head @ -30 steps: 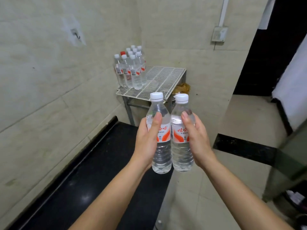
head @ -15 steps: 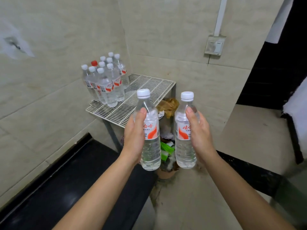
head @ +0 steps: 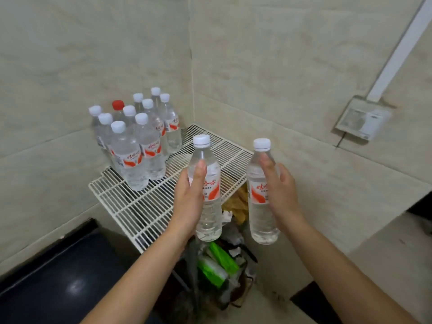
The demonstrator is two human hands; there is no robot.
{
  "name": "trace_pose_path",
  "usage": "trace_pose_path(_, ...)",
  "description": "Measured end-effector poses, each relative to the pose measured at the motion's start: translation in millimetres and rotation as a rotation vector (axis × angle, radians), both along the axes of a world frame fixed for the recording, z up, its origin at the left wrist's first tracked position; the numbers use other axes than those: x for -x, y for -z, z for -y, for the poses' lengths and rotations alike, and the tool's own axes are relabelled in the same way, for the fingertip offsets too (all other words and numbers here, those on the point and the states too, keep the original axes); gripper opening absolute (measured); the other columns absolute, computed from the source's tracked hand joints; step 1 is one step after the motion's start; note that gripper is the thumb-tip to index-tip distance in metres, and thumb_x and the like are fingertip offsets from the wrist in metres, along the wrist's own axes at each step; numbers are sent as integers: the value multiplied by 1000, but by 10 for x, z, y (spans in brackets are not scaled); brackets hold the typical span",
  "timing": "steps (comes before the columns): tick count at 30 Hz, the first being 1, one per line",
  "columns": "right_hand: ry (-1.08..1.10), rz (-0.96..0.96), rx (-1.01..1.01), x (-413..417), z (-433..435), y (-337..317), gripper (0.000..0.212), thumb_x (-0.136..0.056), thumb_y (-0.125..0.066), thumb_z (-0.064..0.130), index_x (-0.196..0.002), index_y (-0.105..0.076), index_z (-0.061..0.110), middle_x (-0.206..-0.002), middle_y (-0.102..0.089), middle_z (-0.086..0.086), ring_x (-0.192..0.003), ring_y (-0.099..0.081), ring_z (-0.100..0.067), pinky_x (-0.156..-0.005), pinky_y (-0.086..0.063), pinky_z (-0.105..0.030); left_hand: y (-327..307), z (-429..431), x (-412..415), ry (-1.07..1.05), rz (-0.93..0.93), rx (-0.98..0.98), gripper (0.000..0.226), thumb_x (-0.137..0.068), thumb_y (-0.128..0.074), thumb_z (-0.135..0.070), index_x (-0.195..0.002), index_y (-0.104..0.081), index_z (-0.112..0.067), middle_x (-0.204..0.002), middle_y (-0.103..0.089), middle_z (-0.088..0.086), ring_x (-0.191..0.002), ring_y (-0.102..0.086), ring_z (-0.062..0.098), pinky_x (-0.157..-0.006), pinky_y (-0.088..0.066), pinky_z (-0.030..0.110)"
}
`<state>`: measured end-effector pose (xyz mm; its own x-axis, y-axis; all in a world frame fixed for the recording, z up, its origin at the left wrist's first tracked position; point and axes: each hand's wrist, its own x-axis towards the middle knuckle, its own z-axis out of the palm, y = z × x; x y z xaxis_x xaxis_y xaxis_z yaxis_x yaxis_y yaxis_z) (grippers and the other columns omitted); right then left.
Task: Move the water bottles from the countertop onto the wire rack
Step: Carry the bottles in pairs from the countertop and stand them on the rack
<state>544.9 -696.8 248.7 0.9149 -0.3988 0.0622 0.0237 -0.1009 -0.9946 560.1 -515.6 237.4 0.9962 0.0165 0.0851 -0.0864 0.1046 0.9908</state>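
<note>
Left hand [head: 190, 202] clamped round a clear water bottle [head: 207, 190], thumb up its front, bottle upright above the near right part of the wire rack [head: 131, 206]; right hand [head: 284, 195] closed on a second bottle [head: 261, 195], also upright, carried just off the rack's right edge over a heap of rubbish [head: 222, 263] on the floor. Both held in the air, neither yet set down. Standing already at the rack's far left, against the tiled wall: a tight cluster of bottles [head: 138, 146], white caps but for one red cap [head: 117, 104]. Bare wires to the right of that group, room enough by the look of it. Black countertop [head: 58, 277] at lower left, no bottle showing on the visible part.

Risks from here, as judgement only: a narrow base landing between or across thin wires and tipping; a bottle brought in too close knocking the front row and toppling its neighbours; the right-hand one released short of the edge and dropping into the rubbish; smooth, soft plastic slipping under a loosened grip
</note>
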Motion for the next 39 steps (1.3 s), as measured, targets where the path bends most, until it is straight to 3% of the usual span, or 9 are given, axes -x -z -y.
trace_pose_path(3,-85,47,8,-506,104,-125,53,-86,-53,65,-109,-64,19,-96,-75,3,-75,-73,-2,-58,-52,-12,-21,84,-415,-51,19,-60,48,-90,-50,-67,-111,-65,-27,-103,-75,-8,-102,-72,11,-82,-55,26)
trace_pose_path(6,-144,60,-10,-884,124,-149,63,-77,-51,73,-116,-61,24,-105,-74,2,-91,-74,-10,-75,-58,-27,-71,96,-676,-113,3,-94,62,-88,-50,-65,-124,-61,-16,-113,-71,-3,-108,-69,15,-87,-56,30)
trace_pose_path(15,-401,167,46,-2031,-23,265,50,-83,-50,77,-114,-58,39,-113,-69,2,-105,-68,-14,-87,-56,-38,199,81,-1225,-313,33,-135,49,-97,-50,-58,-141,-45,-37,-140,-61,-10,-127,-60,6,-108,-49,35)
trace_pose_path(19,-529,198,1,-2494,-145,394,43,-81,-49,70,-110,-57,38,-107,-67,12,-97,-63,12,-83,-49,-13,316,166,-1372,-446,-10,-110,59,-99,-50,-52,-151,-39,-27,-146,-58,-5,-131,-58,9,-111,-48,38)
trace_pose_path(25,-767,204,-17,-3026,-185,558,49,-83,-50,67,-118,-52,32,-110,-63,14,-99,-61,13,-84,-48,-11,381,315,-1639,-598,-21,-148,57,-99,-47,-40,-151,-37,-19,-143,-60,-5,-132,-58,14,-111,-48,41)
trace_pose_path(29,-911,235,8,-3112,-123,637,40,-83,-53,64,-114,-52,39,-105,-68,15,-94,-67,8,-78,-51,-13,370,365,-1638,-584,-6,-325,49,-100,-47,-39,-148,-38,-30,-136,-60,-25,-130,-56,2,-109,-49,31)
trace_pose_path(31,-957,286,34,-3103,-99,589,41,-86,-53,60,-121,-51,39,-110,-68,17,-101,-66,6,-82,-50,-13,290,322,-1613,-597,26,-479,58,-98,-54,-45,-150,-38,-29,-145,-55,-19,-137,-50,6,-114,-45,39)
trace_pose_path(34,-960,420,101,-3137,-60,394,47,-89,-62,46,-133,-50,36,-126,-61,19,-118,-60,-3,-98,-47,-20,25,172,-1608,-589,159,-770,68,-91,-64,-38,-152,-40,-21,-149,-51,-9,-137,-49,8,-110,-43,26)
trace_pose_path(39,-1087,450,750,-3274,103,-258,49,-93,-67,45,-140,-54,39,-129,-59,14,-117,-56,-5,-99,-46,-31,-400,-62,-1669,-454,230,-1188,41,-92,-63,-43,-125,-70,-20,-117,-70,-2,-108,-64,13,-91,-56,39)
